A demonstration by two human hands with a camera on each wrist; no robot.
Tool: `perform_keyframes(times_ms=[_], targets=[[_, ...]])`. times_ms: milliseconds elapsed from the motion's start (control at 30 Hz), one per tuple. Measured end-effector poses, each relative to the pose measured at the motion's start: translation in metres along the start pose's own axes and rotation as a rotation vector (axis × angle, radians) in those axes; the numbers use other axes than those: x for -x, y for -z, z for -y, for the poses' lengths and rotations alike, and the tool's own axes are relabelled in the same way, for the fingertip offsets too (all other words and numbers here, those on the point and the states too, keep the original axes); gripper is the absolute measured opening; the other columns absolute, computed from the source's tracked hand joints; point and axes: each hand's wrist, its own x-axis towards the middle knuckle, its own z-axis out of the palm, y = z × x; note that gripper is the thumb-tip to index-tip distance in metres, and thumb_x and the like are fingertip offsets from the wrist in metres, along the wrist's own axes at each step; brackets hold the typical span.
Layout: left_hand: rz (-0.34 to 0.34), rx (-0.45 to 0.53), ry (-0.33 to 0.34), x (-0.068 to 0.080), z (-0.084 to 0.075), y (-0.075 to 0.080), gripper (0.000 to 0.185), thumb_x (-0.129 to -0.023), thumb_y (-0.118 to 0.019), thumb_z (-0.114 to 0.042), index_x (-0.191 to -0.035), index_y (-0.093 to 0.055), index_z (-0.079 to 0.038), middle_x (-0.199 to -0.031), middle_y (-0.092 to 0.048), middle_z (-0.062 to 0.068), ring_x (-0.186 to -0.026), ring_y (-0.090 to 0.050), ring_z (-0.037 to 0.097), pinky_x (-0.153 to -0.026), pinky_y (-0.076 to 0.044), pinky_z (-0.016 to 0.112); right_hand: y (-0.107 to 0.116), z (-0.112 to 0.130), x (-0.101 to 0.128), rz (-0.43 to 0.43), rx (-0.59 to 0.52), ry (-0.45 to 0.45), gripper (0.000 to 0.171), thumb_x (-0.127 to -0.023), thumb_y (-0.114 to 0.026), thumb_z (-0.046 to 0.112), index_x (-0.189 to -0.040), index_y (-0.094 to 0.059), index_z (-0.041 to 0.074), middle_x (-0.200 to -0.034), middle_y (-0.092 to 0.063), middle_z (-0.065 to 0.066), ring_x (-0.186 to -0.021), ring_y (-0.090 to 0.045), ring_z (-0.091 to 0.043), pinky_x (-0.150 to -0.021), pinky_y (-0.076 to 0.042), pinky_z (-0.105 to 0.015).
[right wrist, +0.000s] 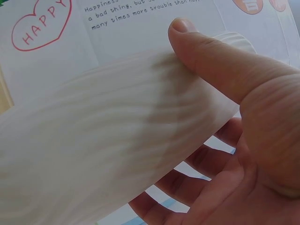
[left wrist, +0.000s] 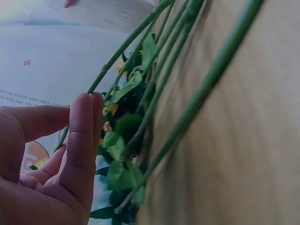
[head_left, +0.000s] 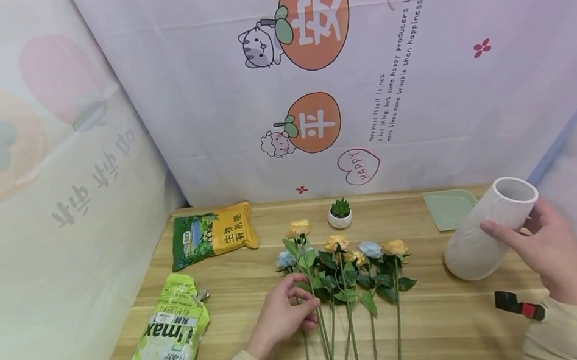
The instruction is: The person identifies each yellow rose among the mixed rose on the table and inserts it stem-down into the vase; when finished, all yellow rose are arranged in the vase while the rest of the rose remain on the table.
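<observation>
My left hand (head_left: 283, 311) pinches the green stem (left wrist: 112, 61) of an artificial rose between thumb and fingers, raised off the tabletop in the left wrist view. A yellow-orange rose head (head_left: 299, 228) tops the stem at that hand. More artificial roses lie side by side to its right, among them a blue rose (head_left: 370, 249) and an orange rose (head_left: 395, 248), their stems pointing toward me. On the right, my right hand (head_left: 553, 250) grips a white ribbed vase (head_left: 476, 239) near its mouth, thumb on the near side and fingers behind. The vase leans to the right.
A small potted succulent (head_left: 340, 214) stands behind the roses. At the back left lies a yellow-and-green fertilizer bag (head_left: 213, 235), with a clipped lime-green bag (head_left: 171, 332) nearer me. A pale green tray (head_left: 447, 208) sits behind the vase. Printed cloth walls enclose the wooden table (head_left: 233, 298).
</observation>
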Motion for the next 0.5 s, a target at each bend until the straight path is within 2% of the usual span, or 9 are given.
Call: perform_keyframes(times_ms=[133, 267, 500], targets=[[0.001, 0.014, -0.029, -0.005, -0.015, 0.006, 0.06, -0.096, -0.08, -0.003, -0.15, -0.052, -0.002, -0.108, -0.07, 0.013, -0.074, -0.075, 0.027, -0.067, -0.068, 0.043, 0.0, -0.001, 0.0, 0.006, 0.001, -0.004, 0.071, -0.099, -0.082, 0.018, -0.161, -0.047, 0.028, -0.138, -0.058, 0.014, -0.121, -0.054, 0.003, -0.086, -0.046, -0.005], [-0.001, -0.001, -0.082, -0.017, -0.038, 0.011, 0.062, -0.096, -0.079, -0.002, -0.151, -0.051, -0.001, -0.108, -0.071, 0.014, -0.074, -0.075, 0.028, -0.069, -0.068, 0.044, 0.001, -0.001, 0.0, 0.006, 0.005, -0.004, 0.071, -0.099, -0.082, 0.018, -0.16, -0.047, 0.027, -0.139, -0.058, 0.014, -0.12, -0.055, 0.004, -0.086, -0.047, -0.004], [-0.043, -0.051, -0.202, -0.04, -0.102, 0.014, 0.061, -0.098, -0.079, -0.005, -0.153, -0.051, -0.007, -0.111, -0.072, 0.013, -0.079, -0.076, 0.029, -0.073, -0.068, 0.045, 0.0, -0.001, -0.001, -0.003, 0.029, -0.011, 0.073, -0.098, -0.083, 0.022, -0.161, -0.047, 0.026, -0.137, -0.059, 0.014, -0.117, -0.055, 0.005, -0.084, -0.047, -0.004]])
